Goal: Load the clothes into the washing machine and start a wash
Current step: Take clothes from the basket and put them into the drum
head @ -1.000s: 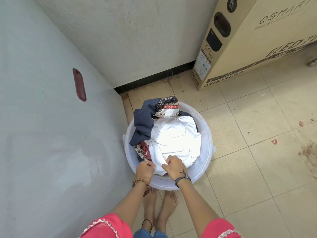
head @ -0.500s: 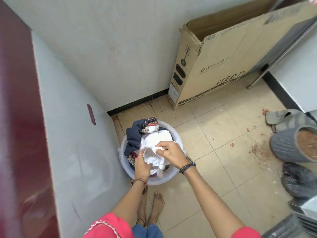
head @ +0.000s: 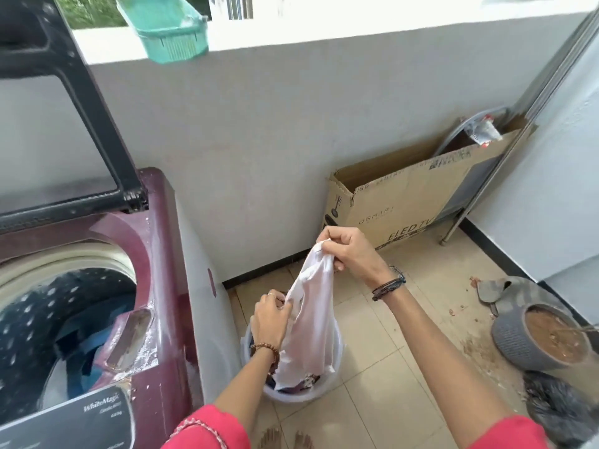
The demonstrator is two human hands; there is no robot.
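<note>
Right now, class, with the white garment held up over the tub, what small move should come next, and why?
Probably swing the white garment left and drop it into the washing machine. The right hand pinches its top and the left hand grips its side, but its lower end hangs into the laundry tub. The lid stands open, with clothes inside.
</note>
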